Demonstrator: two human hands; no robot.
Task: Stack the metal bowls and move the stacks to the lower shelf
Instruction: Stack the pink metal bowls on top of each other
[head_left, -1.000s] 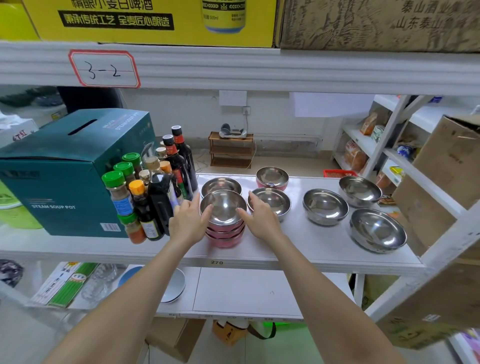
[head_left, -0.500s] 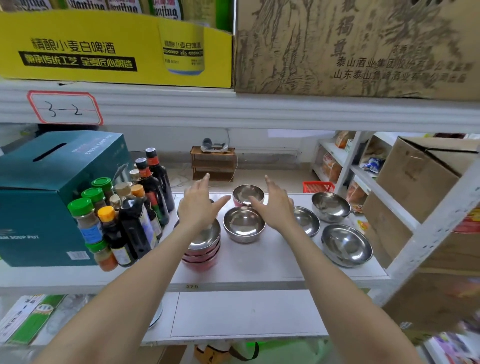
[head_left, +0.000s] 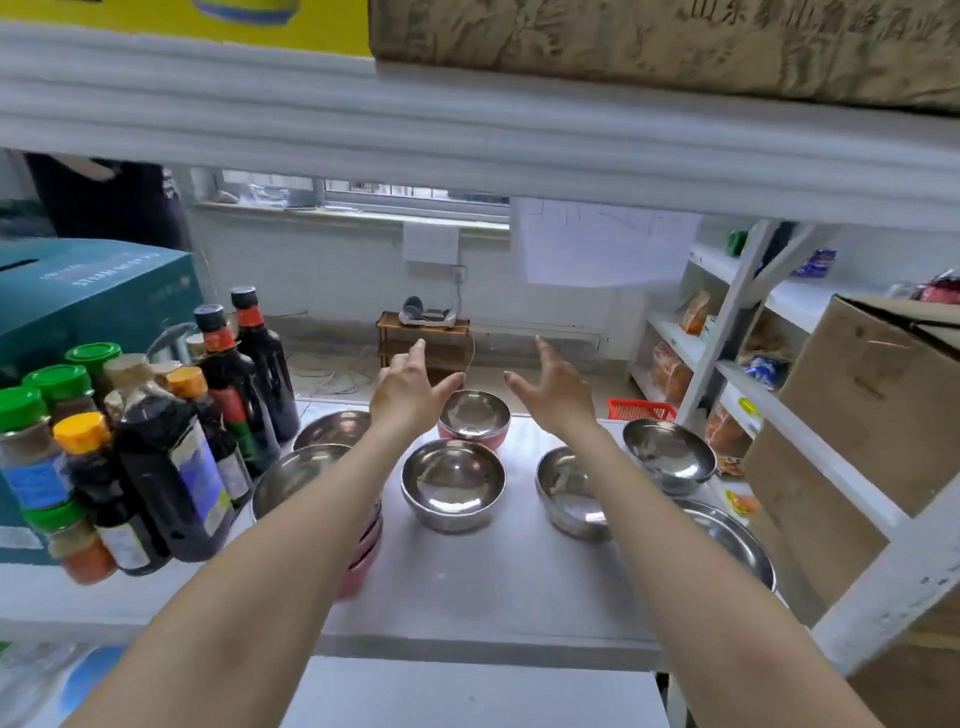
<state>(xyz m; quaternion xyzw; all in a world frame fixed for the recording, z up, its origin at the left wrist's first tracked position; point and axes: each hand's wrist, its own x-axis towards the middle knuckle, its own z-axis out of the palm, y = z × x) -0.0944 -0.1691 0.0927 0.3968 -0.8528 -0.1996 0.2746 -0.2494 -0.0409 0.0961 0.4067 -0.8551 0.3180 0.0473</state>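
Observation:
A pink-sided metal bowl (head_left: 474, 417) stands at the back of the white shelf (head_left: 483, 582). My left hand (head_left: 408, 392) and my right hand (head_left: 553, 392) flank it, both open and empty, fingers spread. A plain steel bowl (head_left: 453, 483) sits in front of it. A stack of pink bowls (head_left: 301, 480) stands at the left, half hidden by my left forearm. Another steel bowl (head_left: 332, 427) lies behind that stack. Three more steel bowls lie to the right: one (head_left: 569, 493) under my right forearm, one (head_left: 670, 457) further back, and a wide one (head_left: 727, 540) near the front.
Sauce bottles and spice jars (head_left: 156, 436) crowd the shelf's left side beside a teal box (head_left: 78, 296). A brown carton (head_left: 872, 405) stands at the right. The upper shelf beam (head_left: 467, 130) hangs low overhead. The lower shelf (head_left: 467, 691) shows at the bottom.
Both hands left the pink stack at the front and reached back along the shelf; they now flank the rear pink bowl. The camera moved closer and tilted up.

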